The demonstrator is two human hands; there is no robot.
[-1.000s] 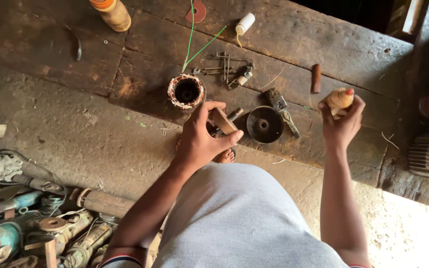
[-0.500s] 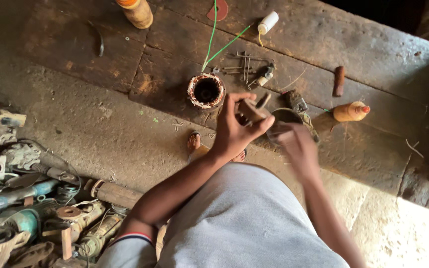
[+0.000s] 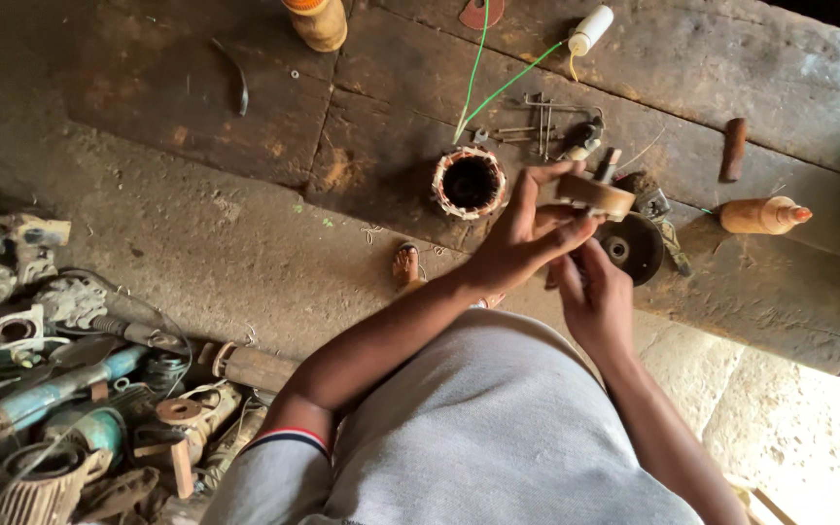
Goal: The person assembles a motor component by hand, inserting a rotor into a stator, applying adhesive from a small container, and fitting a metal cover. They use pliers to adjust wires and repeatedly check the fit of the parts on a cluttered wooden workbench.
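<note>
Left hand (image 3: 522,238) is gripping a small tan cylindrical part w/ a metal shaft (image 3: 593,192), fingers curled round its rim, holding it up over the dark wooden surface (image 3: 196,97) approx. between the stator ring and the black disc. Right hand (image 3: 595,297) is sitting just below, fingers bent up toward the part's underside & touching it; can't tell if it's actually pinching anything. Stator ring w/ copper windings (image 3: 470,182) is lying flat on the surface just left of the hands, green wire (image 3: 498,89) running up from beside it. Black round disc (image 3: 632,247) is lying just right of the hands. Tan squeeze bottle w/ red tip (image 3: 763,215) is lying on its side further right, brown wooden handle (image 3: 733,149) above it. Pile of old power-tool bodies (image 3: 60,408) is lying on the floor at lower left.
</note>
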